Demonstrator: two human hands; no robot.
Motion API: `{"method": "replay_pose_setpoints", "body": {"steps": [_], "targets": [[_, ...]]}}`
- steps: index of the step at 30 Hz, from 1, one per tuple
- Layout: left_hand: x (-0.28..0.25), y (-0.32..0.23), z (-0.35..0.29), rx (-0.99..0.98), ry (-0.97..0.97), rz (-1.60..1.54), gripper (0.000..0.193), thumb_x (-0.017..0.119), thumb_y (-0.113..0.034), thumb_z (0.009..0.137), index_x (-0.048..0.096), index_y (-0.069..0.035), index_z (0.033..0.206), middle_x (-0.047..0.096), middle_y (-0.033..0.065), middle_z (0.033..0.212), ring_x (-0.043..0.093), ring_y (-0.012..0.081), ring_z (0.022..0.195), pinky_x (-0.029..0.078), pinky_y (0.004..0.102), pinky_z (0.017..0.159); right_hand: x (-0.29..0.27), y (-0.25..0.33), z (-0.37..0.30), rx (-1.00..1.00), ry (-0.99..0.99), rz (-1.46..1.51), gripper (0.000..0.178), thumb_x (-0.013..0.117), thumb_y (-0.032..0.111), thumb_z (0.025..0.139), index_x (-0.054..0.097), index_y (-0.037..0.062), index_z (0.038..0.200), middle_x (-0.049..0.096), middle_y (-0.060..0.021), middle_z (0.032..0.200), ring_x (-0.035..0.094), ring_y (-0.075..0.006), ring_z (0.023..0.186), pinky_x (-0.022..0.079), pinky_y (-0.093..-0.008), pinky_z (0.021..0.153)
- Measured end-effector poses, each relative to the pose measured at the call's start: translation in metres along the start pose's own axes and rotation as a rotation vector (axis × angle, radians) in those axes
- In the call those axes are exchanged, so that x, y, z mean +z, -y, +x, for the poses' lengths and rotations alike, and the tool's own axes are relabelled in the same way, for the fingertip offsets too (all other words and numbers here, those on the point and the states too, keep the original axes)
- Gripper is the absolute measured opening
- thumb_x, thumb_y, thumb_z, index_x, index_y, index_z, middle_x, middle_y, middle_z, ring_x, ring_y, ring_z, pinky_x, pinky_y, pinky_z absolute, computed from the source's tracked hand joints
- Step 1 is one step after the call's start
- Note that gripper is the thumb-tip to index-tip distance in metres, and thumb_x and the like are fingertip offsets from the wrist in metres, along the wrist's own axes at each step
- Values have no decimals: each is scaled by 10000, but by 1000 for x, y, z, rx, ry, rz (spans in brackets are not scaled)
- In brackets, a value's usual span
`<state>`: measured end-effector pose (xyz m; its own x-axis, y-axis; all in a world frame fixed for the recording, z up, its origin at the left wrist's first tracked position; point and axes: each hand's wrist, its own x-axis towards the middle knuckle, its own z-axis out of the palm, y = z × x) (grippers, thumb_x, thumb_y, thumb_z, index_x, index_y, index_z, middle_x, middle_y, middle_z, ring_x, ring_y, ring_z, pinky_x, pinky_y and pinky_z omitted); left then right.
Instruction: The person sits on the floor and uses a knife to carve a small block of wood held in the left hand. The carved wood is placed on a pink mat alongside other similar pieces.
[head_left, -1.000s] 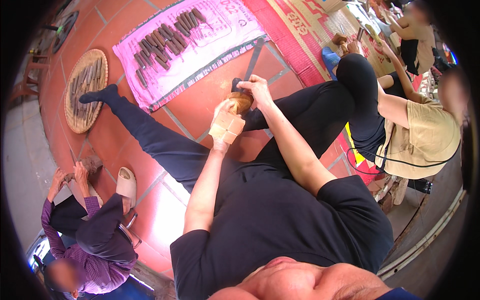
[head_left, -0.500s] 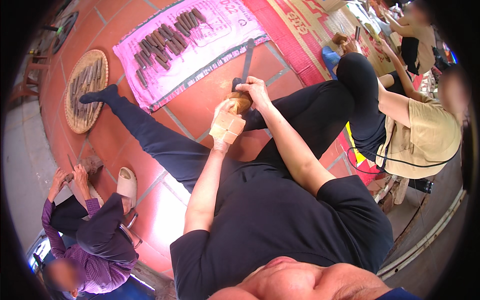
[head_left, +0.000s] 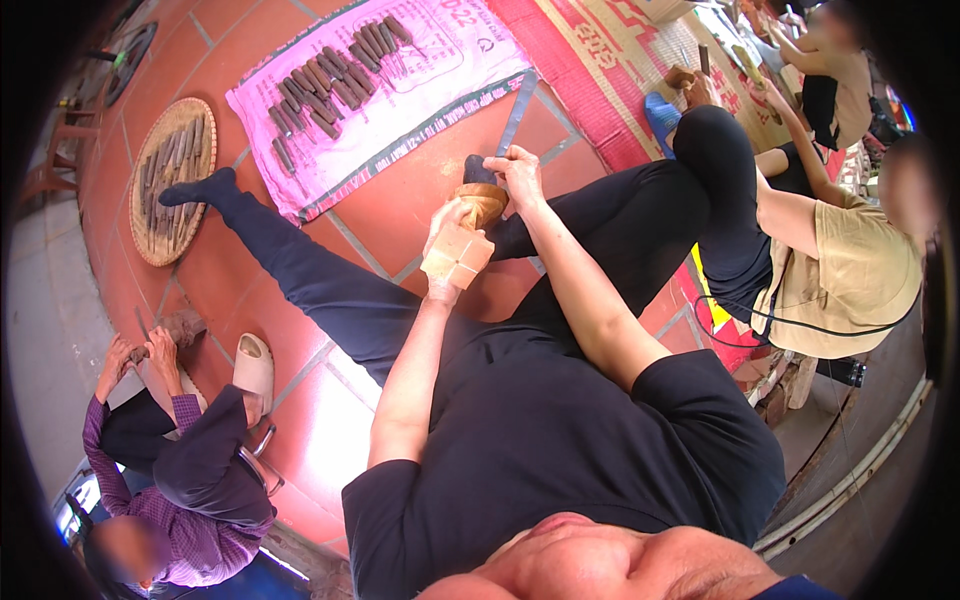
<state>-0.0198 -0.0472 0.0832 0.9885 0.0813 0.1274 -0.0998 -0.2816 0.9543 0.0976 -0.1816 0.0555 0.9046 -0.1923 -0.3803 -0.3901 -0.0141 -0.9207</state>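
My left hand [head_left: 445, 225] is closed around a carved wooden piece [head_left: 482, 203] with a rounded, bowl-like end and a pale square base. The square base [head_left: 457, 258] is turned up toward me, with a cross-shaped line on it. Beside the rounded end, my right hand [head_left: 520, 180] pinches the near end of a long, thin, dark metal strip [head_left: 514, 115]. That strip points away, its far tip by the edge of the pink sheet [head_left: 440, 85]. Whether it is a file or a blade I cannot tell. My dark-socked foot [head_left: 479, 170] is just beyond the wooden piece.
Dark stick-like pieces [head_left: 325, 80] lie on the pink sheet. More fill a round woven tray [head_left: 207, 190] at the left, beside my other foot. A person [head_left: 190, 500] crouches at lower left; another in tan [head_left: 850, 265] sits close on my right. Red patterned mats [head_left: 575, 70] lie ahead.
The metal strip has slid or tilted slightly to the right, and my right hand has shifted a little the same way. The wooden piece stays nearly in place, its rounded end showing more.
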Motion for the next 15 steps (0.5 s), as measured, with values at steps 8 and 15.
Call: {"method": "replay_pose_setpoints", "body": {"steps": [8,15], "targets": [[3,4,0,-56,-7,-138,458,645,47,727,560,-96,1154,477,61,1218,471,184,1152,403,305,969,5,-20,1,45,155,47,151,695,73,661,559,39,604,561,-8,599,492,-99,549,394,-274,516],[1,3,0,-42,-25,-111,447,645,33,733,559,-94,1153,474,63,1205,473,188,1150,401,306,972,1,11,-9,3,154,192,136,692,55,665,566,37,615,570,-13,614,500,-103,548,399,-261,515]]}}
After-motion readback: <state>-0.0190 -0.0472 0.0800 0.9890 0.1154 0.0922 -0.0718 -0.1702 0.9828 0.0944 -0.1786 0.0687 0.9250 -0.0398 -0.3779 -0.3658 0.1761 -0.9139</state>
